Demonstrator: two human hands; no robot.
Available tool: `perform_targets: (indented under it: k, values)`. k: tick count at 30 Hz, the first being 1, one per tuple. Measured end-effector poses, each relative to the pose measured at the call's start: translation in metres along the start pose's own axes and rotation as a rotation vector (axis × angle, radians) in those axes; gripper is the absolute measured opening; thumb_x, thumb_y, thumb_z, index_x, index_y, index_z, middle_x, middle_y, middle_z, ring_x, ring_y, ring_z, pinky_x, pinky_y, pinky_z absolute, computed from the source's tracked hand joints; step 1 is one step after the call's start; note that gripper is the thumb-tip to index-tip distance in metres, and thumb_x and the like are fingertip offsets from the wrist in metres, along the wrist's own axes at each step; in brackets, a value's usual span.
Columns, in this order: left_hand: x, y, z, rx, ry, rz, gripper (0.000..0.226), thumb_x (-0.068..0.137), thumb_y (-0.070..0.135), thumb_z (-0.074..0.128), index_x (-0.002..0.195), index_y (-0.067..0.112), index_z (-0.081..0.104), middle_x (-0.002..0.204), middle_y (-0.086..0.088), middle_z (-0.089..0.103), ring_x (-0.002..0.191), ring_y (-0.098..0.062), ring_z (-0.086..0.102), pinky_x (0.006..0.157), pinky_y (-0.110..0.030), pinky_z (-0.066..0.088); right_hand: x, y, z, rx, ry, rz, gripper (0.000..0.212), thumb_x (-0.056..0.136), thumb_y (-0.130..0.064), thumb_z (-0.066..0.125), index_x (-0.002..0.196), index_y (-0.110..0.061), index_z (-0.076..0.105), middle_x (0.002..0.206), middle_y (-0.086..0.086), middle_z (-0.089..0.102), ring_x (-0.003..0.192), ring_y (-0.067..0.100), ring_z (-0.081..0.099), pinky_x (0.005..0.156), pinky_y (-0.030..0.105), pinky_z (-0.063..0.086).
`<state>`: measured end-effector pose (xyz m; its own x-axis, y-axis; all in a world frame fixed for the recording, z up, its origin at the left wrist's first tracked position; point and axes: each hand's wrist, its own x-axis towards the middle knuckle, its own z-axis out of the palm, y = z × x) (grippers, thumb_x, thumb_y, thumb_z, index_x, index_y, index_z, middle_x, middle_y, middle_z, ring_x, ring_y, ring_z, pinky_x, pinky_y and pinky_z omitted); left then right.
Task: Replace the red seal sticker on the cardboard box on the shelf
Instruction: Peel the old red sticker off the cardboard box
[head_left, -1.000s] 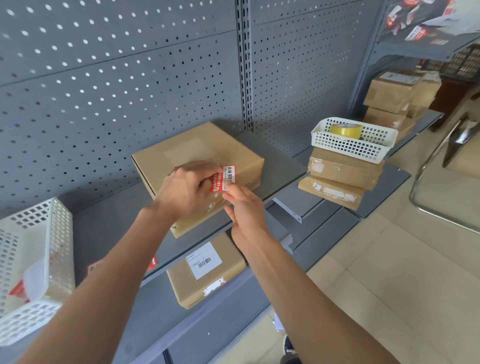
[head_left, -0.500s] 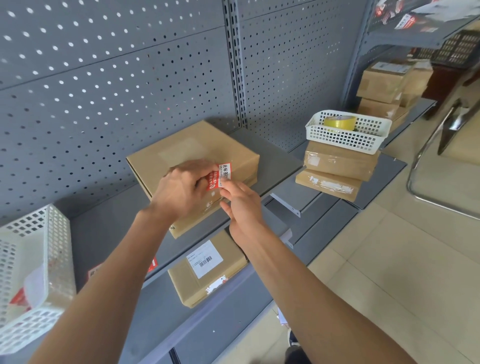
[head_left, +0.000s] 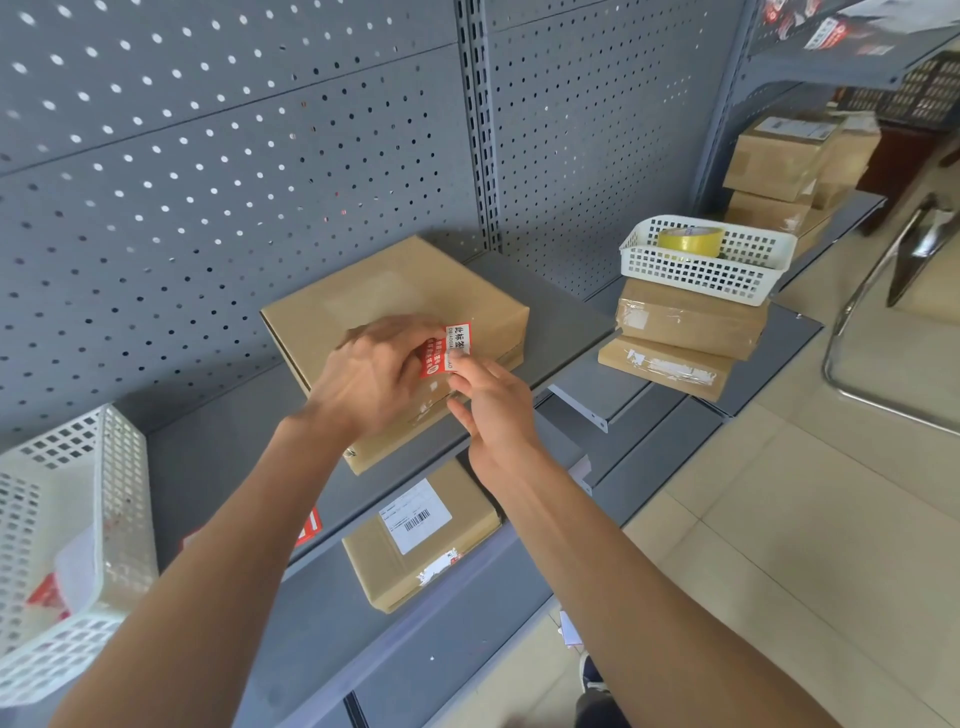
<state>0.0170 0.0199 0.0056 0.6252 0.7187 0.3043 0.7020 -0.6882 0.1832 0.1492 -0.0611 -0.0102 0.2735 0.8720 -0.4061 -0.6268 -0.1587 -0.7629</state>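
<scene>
- Red sticker (head_left: 448, 349) sits right at the front top edge of the cardboard box (head_left: 395, 291), red with a white strip carrying black Chinese characters; a line of small Latin letters beneath is too blurred to read.
- Left hand (head_left: 376, 374) is over the box's front, fingers curled, pinching the sticker's left part.
- Right hand (head_left: 493, 410) comes in from below, thumb and forefinger nipping the sticker's lower right corner, the other fingers loosely extended.
- The box lies flat on the grey shelf (head_left: 566, 312), against the perforated back panel (head_left: 208, 182).
- On the shelf below, a smaller parcel (head_left: 421, 535) shows a white label with a barcode; its print is too small to read.
- Far left, a white basket (head_left: 78, 519) holds something white with red on it, unclear.
- To the right, another white basket (head_left: 706, 260) with a yellow tape roll (head_left: 690, 242) rests on two stacked parcels (head_left: 685, 338).
- More boxes (head_left: 784, 166) stand further right on the next shelf.
</scene>
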Motion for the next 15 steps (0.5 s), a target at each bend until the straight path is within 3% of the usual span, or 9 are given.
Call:
perform_targets:
  k: [10, 15]
  values:
    - [-0.0013, 0.0052, -0.0037, -0.027, -0.008, -0.024, 0.056, 0.085, 0.027, 0.027, 0.128, 0.026, 0.063, 0.135, 0.011, 0.063, 0.126, -0.018, 0.057, 0.097, -0.042, 0.05, -0.0043, -0.002, 0.0019, -0.015, -0.003, -0.023, 0.009, 0.094, -0.021, 0.069, 0.086, -0.019, 0.072, 0.089, 0.0, 0.061, 0.085, 0.01, 0.05, 0.09, 0.029, 0.047]
    - [-0.0023, 0.0082, -0.0101, -0.061, -0.048, -0.026, 0.049, 0.086, 0.025, 0.044, 0.131, 0.024, 0.062, 0.141, 0.009, 0.06, 0.129, -0.017, 0.053, 0.104, -0.037, 0.043, -0.0048, -0.005, 0.0021, 0.018, -0.011, 0.012, 0.005, 0.093, -0.019, 0.071, 0.088, -0.018, 0.072, 0.085, -0.002, 0.061, 0.084, 0.011, 0.05, 0.092, 0.03, 0.049]
